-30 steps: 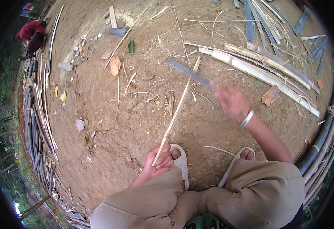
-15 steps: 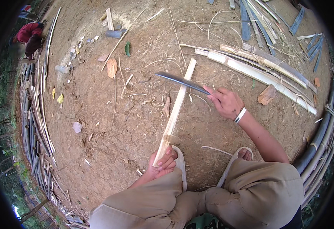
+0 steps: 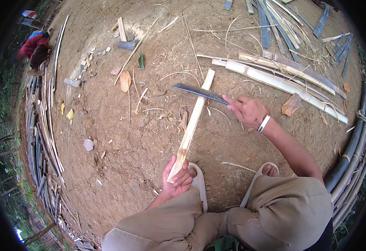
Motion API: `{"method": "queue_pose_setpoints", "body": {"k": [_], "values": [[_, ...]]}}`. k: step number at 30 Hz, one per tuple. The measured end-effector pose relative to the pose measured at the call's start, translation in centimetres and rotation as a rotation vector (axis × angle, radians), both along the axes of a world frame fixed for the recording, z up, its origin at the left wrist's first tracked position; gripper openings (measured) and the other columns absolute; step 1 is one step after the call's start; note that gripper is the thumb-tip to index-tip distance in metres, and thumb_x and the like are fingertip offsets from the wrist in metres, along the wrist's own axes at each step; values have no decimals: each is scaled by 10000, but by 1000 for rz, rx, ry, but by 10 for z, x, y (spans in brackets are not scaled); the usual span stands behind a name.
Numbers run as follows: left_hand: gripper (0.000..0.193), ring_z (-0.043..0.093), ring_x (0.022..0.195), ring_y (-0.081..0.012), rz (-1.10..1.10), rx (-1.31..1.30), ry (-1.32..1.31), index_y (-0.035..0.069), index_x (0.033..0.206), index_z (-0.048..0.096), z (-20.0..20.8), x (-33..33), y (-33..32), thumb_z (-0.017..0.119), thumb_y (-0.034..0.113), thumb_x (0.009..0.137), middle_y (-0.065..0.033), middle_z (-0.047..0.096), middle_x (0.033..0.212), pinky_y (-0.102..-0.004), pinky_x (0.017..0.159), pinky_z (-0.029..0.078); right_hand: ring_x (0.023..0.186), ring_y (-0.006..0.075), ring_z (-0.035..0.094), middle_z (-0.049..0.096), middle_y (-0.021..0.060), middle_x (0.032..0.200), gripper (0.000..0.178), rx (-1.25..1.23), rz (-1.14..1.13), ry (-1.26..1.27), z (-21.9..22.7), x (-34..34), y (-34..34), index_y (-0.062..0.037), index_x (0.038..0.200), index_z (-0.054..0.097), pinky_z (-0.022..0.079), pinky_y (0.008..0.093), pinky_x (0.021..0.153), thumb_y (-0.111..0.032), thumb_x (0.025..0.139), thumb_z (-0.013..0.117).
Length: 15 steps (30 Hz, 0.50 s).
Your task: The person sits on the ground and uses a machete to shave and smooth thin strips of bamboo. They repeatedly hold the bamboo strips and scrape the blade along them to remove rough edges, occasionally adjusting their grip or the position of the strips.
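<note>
A split bamboo strip [image 3: 194, 119], pale on its upper face with a darker node near its lower end, slants up and away from me. My left hand [image 3: 176, 179] is closed round its near end, by my left knee. In my right hand [image 3: 250, 112] is a long knife with a dark blade [image 3: 195, 90], the fingers wrapped round its handle, which is mostly hidden. The blade lies across the strip's far part, pointing left. Whether its edge touches the bamboo I cannot tell.
Long split bamboo pieces [image 3: 271, 78] lie on the dirt at right, with more dark strips [image 3: 264, 29] behind. Bamboo poles [image 3: 350, 152] line the right edge; others [image 3: 35, 152] are stacked at left. A person in red [image 3: 35, 46] bends over at far left. My sandalled feet [image 3: 199, 188] are close by.
The knife has shifted slightly down along the bamboo strip, its tip dipping a little. My left hand keeps its hold. The person at far left has changed posture slightly.
</note>
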<state>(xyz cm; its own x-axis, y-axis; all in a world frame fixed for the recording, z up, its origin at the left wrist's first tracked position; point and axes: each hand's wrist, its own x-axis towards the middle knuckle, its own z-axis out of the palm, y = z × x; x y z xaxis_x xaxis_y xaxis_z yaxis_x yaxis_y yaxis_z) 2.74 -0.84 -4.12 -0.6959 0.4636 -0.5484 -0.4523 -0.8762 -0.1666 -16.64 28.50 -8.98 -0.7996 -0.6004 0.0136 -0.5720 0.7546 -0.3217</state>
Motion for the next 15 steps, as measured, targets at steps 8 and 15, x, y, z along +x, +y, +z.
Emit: {"method": "queue_pose_setpoints", "body": {"k": [8,15], "values": [[484,279,318,-83,-35,-29,37,-2,858,521,-2,1,1,369,428,1020,35,338,418,-218,387,277,505,201,570,565,77,745,456,62,35,25,-1,-9,13,-363,1435,389,512,371,434,-480,994,394],[453,270,329,-75,-88,-163,2,28,820,522,3,1,-2,399,420,1011,44,338,417,-213,376,266,559,209,594,553,96,777,459,101,190,-31,23,16,-2,-320,1456,369,530,362,471,-448,1015,352]]}}
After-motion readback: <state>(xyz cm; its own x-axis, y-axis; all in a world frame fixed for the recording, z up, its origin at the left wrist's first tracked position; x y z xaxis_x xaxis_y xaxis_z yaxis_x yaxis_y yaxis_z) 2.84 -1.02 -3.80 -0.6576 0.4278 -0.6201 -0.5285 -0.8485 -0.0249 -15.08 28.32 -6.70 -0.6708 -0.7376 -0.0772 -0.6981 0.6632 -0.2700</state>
